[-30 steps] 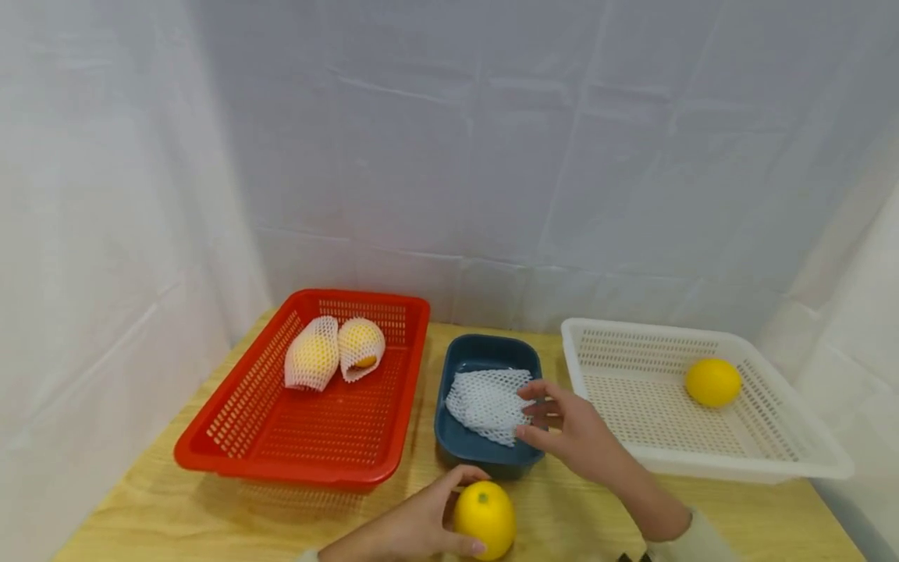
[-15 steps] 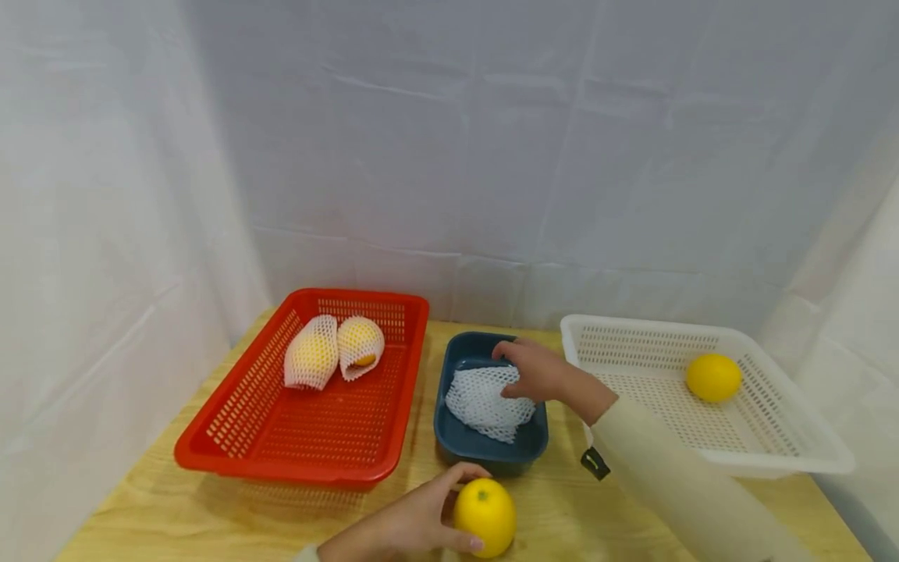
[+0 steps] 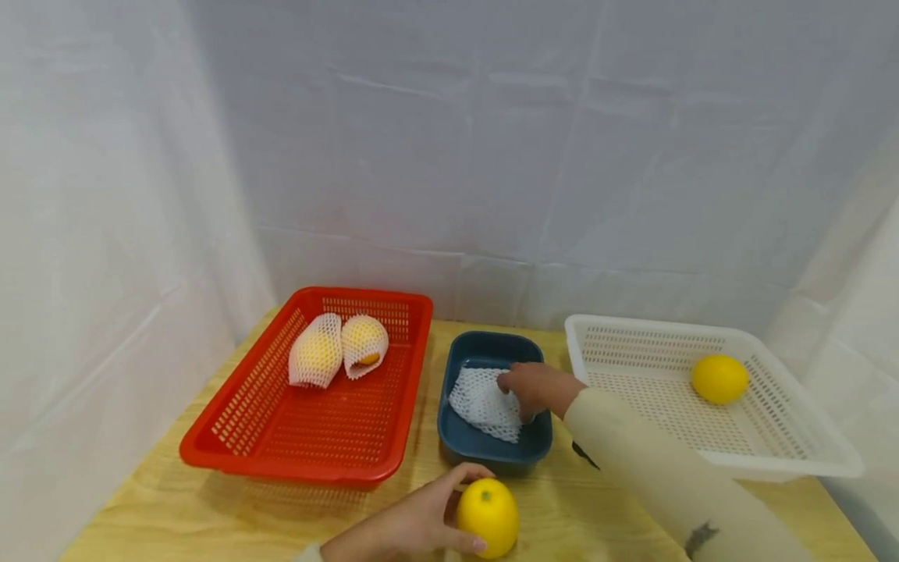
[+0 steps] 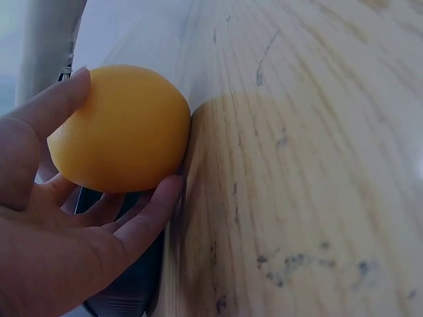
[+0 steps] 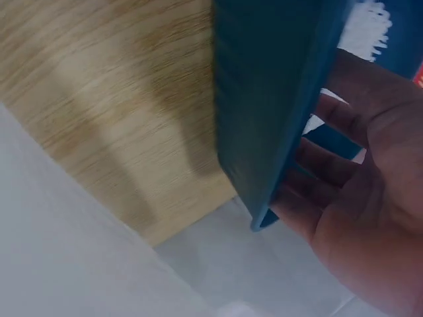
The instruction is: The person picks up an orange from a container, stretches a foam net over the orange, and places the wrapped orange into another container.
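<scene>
My left hand (image 3: 435, 515) grips a round yellow citrus-like fruit (image 3: 488, 518) with a small green stem mark, low at the table's front. In the left wrist view, the thumb and fingers lie on opposite sides of the fruit (image 4: 125, 129), which rests against the wood. My right hand (image 3: 537, 389) reaches into a dark blue bin (image 3: 460, 449), its fingers at the white foam net sleeves (image 3: 481, 402) lying there. From the right wrist, the fingers (image 5: 324, 162) are spread and extend over the rim of the bin (image 5: 271, 112), which hides their tips.
A red basket (image 3: 295, 468) on the left holds two net-covered yellow fruits (image 3: 316, 355). The white basket (image 3: 755, 464) at right has one bare yellow fruit (image 3: 719, 379) inside. White sheeting (image 3: 449, 156) hangs behind the wooden table (image 3: 175, 507) and at both sides.
My right hand has moved from the bin's right rim over it and down to the net sleeves. The left hand and its fruit have stayed in place.
</scene>
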A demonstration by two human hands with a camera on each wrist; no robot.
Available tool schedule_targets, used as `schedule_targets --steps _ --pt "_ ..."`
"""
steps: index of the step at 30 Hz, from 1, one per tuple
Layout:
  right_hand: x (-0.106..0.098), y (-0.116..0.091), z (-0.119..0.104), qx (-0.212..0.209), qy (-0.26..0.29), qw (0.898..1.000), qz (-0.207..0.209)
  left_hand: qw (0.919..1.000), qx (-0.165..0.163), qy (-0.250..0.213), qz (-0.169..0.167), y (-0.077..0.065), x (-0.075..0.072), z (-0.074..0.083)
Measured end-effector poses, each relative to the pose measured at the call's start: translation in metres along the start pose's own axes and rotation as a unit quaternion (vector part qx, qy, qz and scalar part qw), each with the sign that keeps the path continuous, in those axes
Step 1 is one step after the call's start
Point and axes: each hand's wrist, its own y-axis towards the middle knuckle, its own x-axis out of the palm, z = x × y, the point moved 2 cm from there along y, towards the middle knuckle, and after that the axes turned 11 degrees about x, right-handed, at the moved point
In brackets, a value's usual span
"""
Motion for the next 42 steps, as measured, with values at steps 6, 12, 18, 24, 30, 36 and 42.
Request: schedule_targets --steps 6,12,18,24,30,36,42 --pt "0.01 0.006 -0.001 -0.008 -0.035 0.999 0.007 0.9998 -0.013 0.011 -0.006 0.0 0.0 -0.002" --pt "0.014 0.007 -0.002 -0.02 -0.021 0.999 0.04 0.9999 -0.005 0.008 -0.007 0.001 -0.001 -0.003" --pt "0.013 0.009 -0.001 -0.03 -0.028 0.996 0.081 1.0 -0.001 -0.004 0.003 -0.002 0.002 0.01" --pt "0.009 0.006 -0.001 -0.034 -0.023 0.994 0.103 1.0 0.007 -0.001 0.0 -0.002 0.002 0.012" --pt "-0.004 -0.008 0.005 -0.045 0.04 0.988 0.142 0.9999 0.001 -0.012 -0.01 -0.001 0.0 0.008" --pt "-0.021 -0.033 0.015 -0.118 0.105 0.964 0.213 0.9998 -0.01 -0.015 -0.011 0.002 -0.002 0.003" --pt "-0.02 -0.058 0.022 -0.136 0.182 0.945 0.236 0.9997 0.005 -0.017 -0.017 0.014 -0.007 -0.046"
